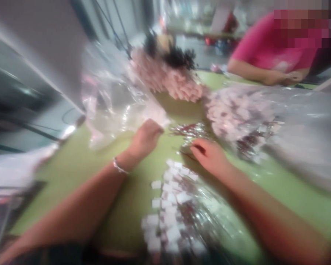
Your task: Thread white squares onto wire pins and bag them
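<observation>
My left hand (146,137), with a bracelet (119,166) on its wrist, is closed at the near edge of a clear plastic bag (113,106). Its fingertips are blurred, and I cannot make out what lies between them. My right hand (209,154) is pinched just in front of a small pile of shiny silver and dark red strips (191,129). Whatever it grips is too small or smeared to name. Below both hands lies a bundle of clear wrapped strips with white tags (168,200).
Pale pink pieces (234,110) are heaped at the right beside a large plastic sheet (309,136). Pinker pieces (179,82) and dark bunches (179,57) stand at the back of the green table (91,173). Across it sits a person in a pink shirt (264,48).
</observation>
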`<state>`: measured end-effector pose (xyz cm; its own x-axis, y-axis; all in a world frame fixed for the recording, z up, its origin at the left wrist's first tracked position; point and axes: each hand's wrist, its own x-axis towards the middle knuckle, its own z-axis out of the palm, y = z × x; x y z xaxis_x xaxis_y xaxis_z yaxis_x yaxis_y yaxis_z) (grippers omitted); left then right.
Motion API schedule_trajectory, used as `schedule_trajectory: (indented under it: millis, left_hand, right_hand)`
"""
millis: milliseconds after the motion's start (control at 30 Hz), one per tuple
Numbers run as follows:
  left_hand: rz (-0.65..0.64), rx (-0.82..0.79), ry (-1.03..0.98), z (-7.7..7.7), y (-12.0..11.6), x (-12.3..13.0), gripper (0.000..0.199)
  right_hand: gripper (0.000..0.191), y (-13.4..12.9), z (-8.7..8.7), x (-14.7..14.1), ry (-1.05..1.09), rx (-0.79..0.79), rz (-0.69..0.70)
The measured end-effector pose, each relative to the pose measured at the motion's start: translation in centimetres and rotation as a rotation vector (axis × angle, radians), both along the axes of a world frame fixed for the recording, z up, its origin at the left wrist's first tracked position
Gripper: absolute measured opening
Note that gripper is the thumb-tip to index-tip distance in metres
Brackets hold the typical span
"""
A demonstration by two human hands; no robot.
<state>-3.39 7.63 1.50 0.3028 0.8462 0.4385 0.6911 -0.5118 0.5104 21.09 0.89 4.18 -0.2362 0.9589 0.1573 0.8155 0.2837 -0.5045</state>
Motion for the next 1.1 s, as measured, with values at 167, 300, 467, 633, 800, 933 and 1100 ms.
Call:
schedule_trajectory:
  millis: [167,300,467,633,800,933,1100]
  left_hand:
    - [-0.093,-0.546,-0.485,0.2,-2.5,2.4,0.025]
    - [-0.201,-0.740,-0.729,0.2,-3.6,3.5,0.021]
    - [-0.297,-0.882,-0.907,1.1,-4.1,3.8,0.018]
    - [-0.296,-0.898,-0.760,0.9,-3.9,3.3,0.024]
    - [-0.346,-0.738,-0.593,1.1,-4.1,3.3,0.019]
    - [-0.387,-0.658,-0.641,1.6,-4.4,3.5,0.016]
    - [-0.388,-0.614,-0.576,1.3,-4.6,3.8,0.015]
  right_hand:
    - [0.017,-0.4,1.2,-0.4,0.158,-0.154,-0.055]
    - [0.025,-0.8,1.8,-0.8,0.215,-0.305,-0.030]
    - [0.024,-0.9,1.5,-0.7,0.304,-0.396,-0.014]
    - [0.021,-1.1,1.9,-0.6,0.271,-0.454,-0.017]
    - [0.018,-1.0,2.1,-0.5,0.460,-0.661,-0.080]
    - [0.024,-0.9,1.9,-0.4,0.550,-0.755,-0.092]
    - [0.024,-1.2,1.8,-0.9,0.585,-0.748,-0.100]
